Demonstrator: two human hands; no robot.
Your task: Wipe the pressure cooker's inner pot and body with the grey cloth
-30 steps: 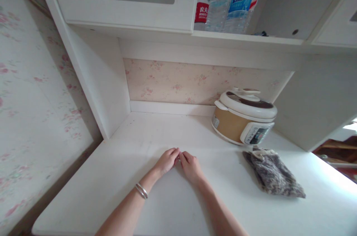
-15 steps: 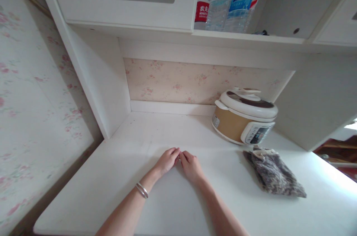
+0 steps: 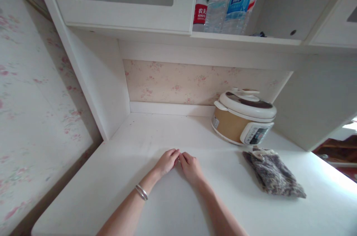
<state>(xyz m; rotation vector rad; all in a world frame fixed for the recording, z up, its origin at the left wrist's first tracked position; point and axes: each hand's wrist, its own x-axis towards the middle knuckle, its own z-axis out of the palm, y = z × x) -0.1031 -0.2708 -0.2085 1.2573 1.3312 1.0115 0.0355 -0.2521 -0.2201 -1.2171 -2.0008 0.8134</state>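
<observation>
My left hand (image 3: 167, 161), with a silver bangle (image 3: 141, 192) on its wrist, rests on the white countertop (image 3: 173, 206). Its fingers are curled closed. Against its fingertips lie those of my right hand (image 3: 191, 166), which is closed too, thumb pressed to the fingers. Both hands meet near the middle of the counter. Whatever they may pinch between them is hidden or too small to make out. To the right of my right hand lies a folded grey-brown patterned cloth (image 3: 276, 172), apart from it.
A gold and white electric cooker (image 3: 231, 124) with its lid on stands behind the cloth. Overhead, a cabinet shelf (image 3: 245, 40) holds several plastic bottles (image 3: 237, 9). A white cabinet door (image 3: 125, 16) hangs to their left. A side panel (image 3: 92, 79) bounds the counter at left.
The view has tilted very slightly, so the cabinet and bottles sit a little lower and further left. Both hands keep the same closed pose, fingertips together.
</observation>
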